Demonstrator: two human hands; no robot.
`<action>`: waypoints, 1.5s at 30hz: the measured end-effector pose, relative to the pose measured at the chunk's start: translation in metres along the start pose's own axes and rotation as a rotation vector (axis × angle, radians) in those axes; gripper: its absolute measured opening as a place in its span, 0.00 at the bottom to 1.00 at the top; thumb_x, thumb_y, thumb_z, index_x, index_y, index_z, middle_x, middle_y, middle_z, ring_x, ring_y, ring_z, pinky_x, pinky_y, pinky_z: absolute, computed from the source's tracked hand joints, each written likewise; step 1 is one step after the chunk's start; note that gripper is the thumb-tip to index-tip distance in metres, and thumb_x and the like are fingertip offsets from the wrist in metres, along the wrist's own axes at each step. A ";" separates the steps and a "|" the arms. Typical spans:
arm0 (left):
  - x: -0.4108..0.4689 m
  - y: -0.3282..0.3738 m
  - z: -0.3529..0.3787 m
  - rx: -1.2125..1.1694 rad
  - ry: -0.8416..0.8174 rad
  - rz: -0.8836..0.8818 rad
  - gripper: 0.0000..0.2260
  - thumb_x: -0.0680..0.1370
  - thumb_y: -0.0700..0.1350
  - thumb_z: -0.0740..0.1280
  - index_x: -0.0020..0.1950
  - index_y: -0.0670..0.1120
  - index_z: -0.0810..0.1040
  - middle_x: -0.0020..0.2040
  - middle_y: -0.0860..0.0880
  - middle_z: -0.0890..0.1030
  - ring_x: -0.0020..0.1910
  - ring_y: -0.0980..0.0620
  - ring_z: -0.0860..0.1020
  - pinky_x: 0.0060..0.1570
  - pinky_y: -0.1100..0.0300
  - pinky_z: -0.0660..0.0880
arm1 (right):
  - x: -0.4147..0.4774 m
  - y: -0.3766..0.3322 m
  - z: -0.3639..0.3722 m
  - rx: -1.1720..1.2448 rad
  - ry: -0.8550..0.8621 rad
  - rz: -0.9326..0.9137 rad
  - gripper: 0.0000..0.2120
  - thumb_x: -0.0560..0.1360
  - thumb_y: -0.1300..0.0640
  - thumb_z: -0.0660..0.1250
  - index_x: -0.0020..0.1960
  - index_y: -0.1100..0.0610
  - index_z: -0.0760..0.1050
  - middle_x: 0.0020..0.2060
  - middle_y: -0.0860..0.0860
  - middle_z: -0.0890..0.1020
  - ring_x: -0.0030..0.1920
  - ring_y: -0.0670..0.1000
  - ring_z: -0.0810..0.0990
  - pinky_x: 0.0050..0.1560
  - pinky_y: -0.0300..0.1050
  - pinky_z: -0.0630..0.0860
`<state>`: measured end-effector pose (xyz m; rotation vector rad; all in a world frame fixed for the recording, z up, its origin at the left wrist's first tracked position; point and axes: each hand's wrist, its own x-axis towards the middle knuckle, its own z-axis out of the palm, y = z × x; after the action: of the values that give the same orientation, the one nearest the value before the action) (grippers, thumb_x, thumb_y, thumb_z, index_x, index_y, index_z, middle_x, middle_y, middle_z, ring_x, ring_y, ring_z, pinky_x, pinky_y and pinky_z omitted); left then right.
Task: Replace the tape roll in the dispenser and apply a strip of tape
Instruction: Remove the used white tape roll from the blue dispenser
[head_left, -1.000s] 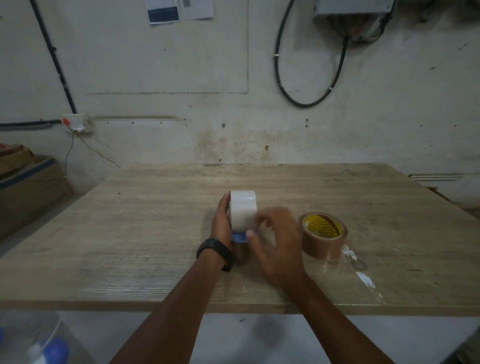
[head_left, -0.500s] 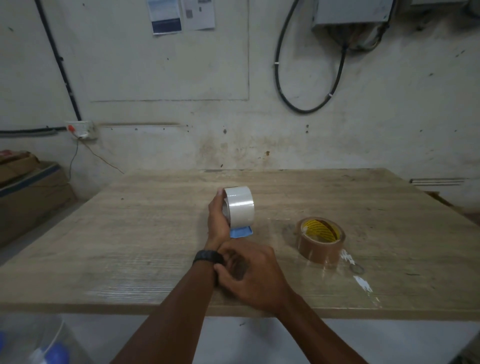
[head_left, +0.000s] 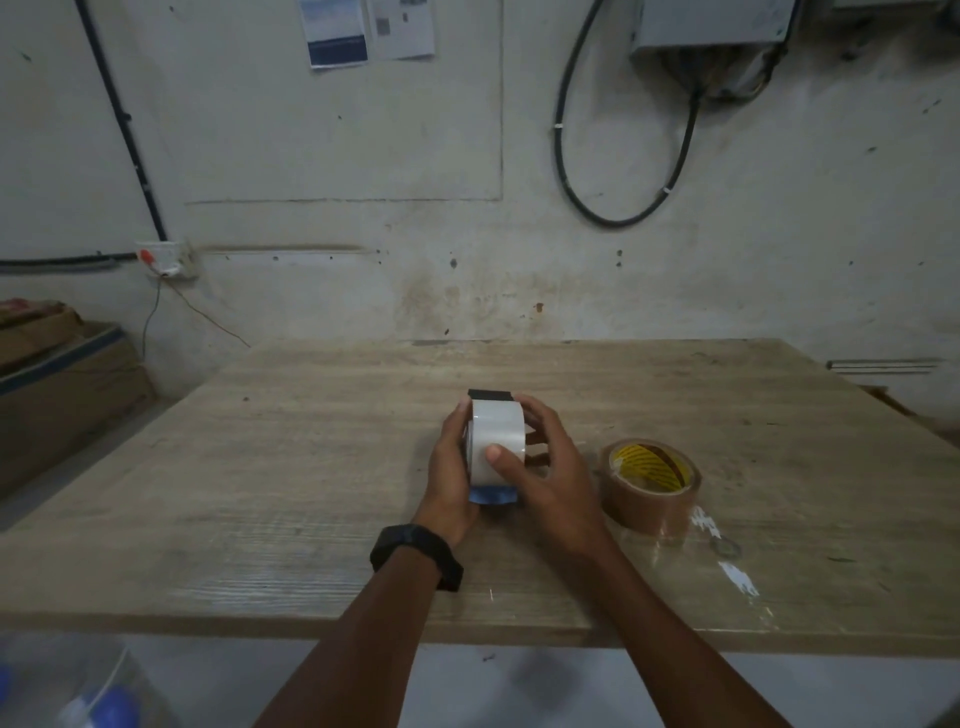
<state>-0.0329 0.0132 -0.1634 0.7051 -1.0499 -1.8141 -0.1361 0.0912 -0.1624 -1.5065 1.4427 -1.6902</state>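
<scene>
On wooden table (head_left: 260, 493), white tape roll (head_left: 496, 441) is held seated in blue dispenser (head_left: 491, 496) by left hand (head_left: 449, 467) and right hand (head_left: 550, 473); brown tape roll (head_left: 649, 488) is set aside, strip judged unapplied.

Bare forearms, black wristband (head_left: 416, 555), perhaps a watch, left wrist

Both hands clasp a white tape roll (head_left: 494, 437) on a blue dispenser (head_left: 492, 494), left hand (head_left: 451, 470) and right hand (head_left: 551, 474) either side; the right thumb seems to press its face. A brown tape roll (head_left: 649, 483) lies on the counter (head_left: 260, 467) nearby.
</scene>
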 end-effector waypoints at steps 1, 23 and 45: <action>-0.001 0.000 0.001 0.003 -0.006 0.003 0.25 0.80 0.61 0.60 0.64 0.44 0.81 0.48 0.42 0.85 0.42 0.48 0.83 0.43 0.53 0.81 | 0.000 0.001 0.000 0.004 0.000 0.000 0.36 0.68 0.37 0.72 0.74 0.43 0.68 0.65 0.45 0.78 0.63 0.43 0.78 0.54 0.33 0.79; 0.003 -0.002 -0.003 -0.199 0.009 -0.034 0.24 0.80 0.61 0.60 0.62 0.44 0.81 0.50 0.42 0.85 0.45 0.45 0.83 0.42 0.53 0.83 | 0.004 0.004 -0.001 0.129 0.155 0.069 0.27 0.75 0.36 0.67 0.70 0.46 0.74 0.58 0.44 0.83 0.56 0.43 0.82 0.48 0.39 0.81; 0.007 -0.004 -0.009 -0.205 0.066 0.044 0.20 0.80 0.60 0.63 0.55 0.44 0.84 0.48 0.41 0.84 0.43 0.43 0.83 0.46 0.48 0.82 | 0.019 -0.002 -0.021 0.516 0.350 0.096 0.25 0.73 0.30 0.63 0.58 0.48 0.78 0.48 0.47 0.86 0.49 0.48 0.85 0.40 0.44 0.80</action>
<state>-0.0305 0.0044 -0.1718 0.6087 -0.8160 -1.8167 -0.1600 0.0836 -0.1490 -0.8840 1.0830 -2.1290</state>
